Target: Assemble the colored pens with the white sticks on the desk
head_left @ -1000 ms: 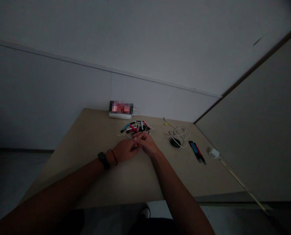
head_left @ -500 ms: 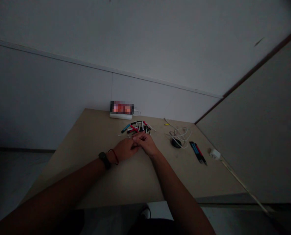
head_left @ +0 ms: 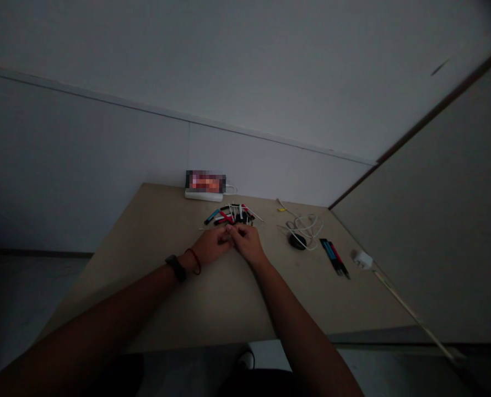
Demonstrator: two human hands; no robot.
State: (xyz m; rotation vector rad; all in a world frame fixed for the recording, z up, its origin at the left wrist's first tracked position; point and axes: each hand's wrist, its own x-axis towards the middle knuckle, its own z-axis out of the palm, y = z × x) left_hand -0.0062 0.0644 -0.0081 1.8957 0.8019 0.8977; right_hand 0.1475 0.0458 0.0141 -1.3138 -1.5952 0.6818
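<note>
My left hand [head_left: 211, 246] and my right hand [head_left: 247, 242] meet fingertip to fingertip over the middle of the table [head_left: 224, 298]. Both are closed in a pinch, and whatever lies between the fingers is too small and dark to make out. Just beyond them is a loose heap of pen parts [head_left: 233, 214], with black, red, blue and white pieces and thin white sticks. The hands cover the near edge of this heap. A dark watch [head_left: 176, 268] and a red bracelet [head_left: 194, 261] circle my left wrist.
A phone [head_left: 206, 182] leans on a white stand [head_left: 204, 196] by the wall. To the right lie a black mouse [head_left: 297, 241], a tangled white cable [head_left: 311, 223] and several black, blue and red pens [head_left: 334, 258]. A white power plug [head_left: 363, 259] sits at the right edge.
My hands have shifted slightly; the fingers of the left have drawn back and curled, and both hands now meet at their fingertips instead of overlapping. The things on the table have not moved.
</note>
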